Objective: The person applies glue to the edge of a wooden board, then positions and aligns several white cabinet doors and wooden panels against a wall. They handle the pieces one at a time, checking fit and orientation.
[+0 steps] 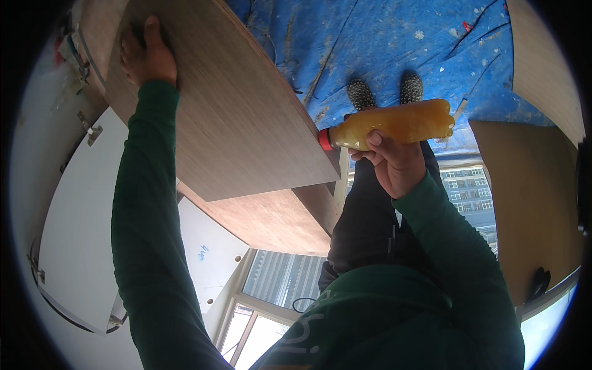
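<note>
My right hand [393, 161] grips a plastic bottle of orange drink [394, 124] with a red cap, held sideways with the cap pointing left, over my legs. My left hand [147, 57] rests flat on the upper edge of a large wood-grain board [234, 117] at the upper left, with the arm in a green sleeve stretched out to it. The bottle's cap is close to the board's right corner but apart from it.
A blue paint-spattered sheet [382, 43] covers the floor under my shoes [385, 91]. White panels with metal hinges [80, 228] lie at the left. More wooden boards [530, 203] stand at the right. Window glass [277, 277] lies below.
</note>
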Motion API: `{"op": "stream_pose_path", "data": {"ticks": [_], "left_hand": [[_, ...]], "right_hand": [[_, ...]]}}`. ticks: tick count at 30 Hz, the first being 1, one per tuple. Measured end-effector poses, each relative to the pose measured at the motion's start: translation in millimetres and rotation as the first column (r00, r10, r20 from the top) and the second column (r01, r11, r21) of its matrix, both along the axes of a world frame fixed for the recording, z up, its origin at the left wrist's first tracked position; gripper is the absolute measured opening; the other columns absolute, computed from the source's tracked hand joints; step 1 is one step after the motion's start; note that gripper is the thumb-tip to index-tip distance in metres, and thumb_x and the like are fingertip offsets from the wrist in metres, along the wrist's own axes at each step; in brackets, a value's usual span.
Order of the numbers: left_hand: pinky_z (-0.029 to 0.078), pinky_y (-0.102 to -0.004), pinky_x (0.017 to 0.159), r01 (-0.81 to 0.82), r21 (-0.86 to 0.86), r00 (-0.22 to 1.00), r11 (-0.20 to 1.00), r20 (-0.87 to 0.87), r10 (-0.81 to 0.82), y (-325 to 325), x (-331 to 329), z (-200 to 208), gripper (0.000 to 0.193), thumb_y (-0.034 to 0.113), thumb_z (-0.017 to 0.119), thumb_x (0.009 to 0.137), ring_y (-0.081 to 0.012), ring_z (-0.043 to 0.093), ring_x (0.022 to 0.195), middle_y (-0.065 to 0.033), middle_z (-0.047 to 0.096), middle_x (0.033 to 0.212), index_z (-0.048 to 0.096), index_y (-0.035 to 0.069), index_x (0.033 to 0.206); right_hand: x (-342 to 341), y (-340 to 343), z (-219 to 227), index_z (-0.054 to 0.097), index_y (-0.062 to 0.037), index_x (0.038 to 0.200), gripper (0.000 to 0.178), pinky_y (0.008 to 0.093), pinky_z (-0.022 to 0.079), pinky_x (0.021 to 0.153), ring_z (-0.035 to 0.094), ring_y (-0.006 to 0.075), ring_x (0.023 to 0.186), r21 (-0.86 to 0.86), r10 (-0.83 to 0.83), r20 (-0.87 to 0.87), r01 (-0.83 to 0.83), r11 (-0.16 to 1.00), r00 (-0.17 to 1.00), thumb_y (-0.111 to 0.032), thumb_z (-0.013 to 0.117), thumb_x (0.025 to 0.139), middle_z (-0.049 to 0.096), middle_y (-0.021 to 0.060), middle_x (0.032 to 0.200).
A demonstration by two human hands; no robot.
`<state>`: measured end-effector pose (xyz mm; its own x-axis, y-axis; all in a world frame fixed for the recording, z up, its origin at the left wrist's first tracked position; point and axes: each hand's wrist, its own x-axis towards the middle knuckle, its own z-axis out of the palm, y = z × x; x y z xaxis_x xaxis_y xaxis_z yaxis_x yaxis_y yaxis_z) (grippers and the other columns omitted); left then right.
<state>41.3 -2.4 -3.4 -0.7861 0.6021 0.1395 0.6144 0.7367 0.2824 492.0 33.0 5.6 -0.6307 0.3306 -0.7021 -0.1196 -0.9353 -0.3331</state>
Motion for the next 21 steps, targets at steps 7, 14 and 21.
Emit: {"op": "stream_pose_path", "data": {"ticks": [7, 14, 21], "left_hand": [[0.029, -0.0600, 0.125, 0.030, -0.014, 0.999, 0.999, -0.028, -0.031, -2.9, -10.8, -3.6, 0.090, 0.074, 0.053, 0.096, -0.0431, 0.040, 0.152, -0.0188, 0.050, 0.162, 0.050, 0.012, 0.160], [0.035, -0.0580, 0.122, -0.006, -0.003, 1.000, 1.000, 0.002, 0.006, -2.0, -8.6, -5.5, 0.088, 0.074, 0.053, 0.097, -0.0448, 0.047, 0.146, -0.0199, 0.054, 0.158, 0.054, 0.010, 0.157], [0.035, -0.0587, 0.121, -0.003, 0.011, 1.000, 1.000, 0.008, 0.003, 3.6, -1.2, -1.1, 0.088, 0.073, 0.053, 0.097, -0.0455, 0.047, 0.145, -0.0201, 0.055, 0.158, 0.054, 0.009, 0.157]], "right_hand": [[-27.1, 17.1, -3.0, 0.061, 0.0025, 0.132, 0.053, 0.0410, 0.060, 0.083, 0.073, 0.0267, 0.097, 0.134, 0.010, -0.011, -0.009, 0.991, 1.000, -0.026, 0.083, 0.093, 0.073, 0.0178, 0.117], [-7.6, 9.8, 9.6, 0.067, 0.0027, 0.122, 0.042, 0.0366, 0.064, 0.078, 0.075, 0.0227, 0.090, 0.072, -0.010, 0.049, 0.006, 0.997, 0.999, -0.019, 0.085, 0.091, 0.075, 0.0150, 0.107], [-38.7, 29.7, 7.2, 0.069, 0.0031, 0.118, 0.041, 0.0359, 0.064, 0.077, 0.075, 0.0223, 0.088, 0.146, -0.004, -0.005, 0.005, 0.989, 1.000, -0.020, 0.086, 0.090, 0.076, 0.0155, 0.106]]}}
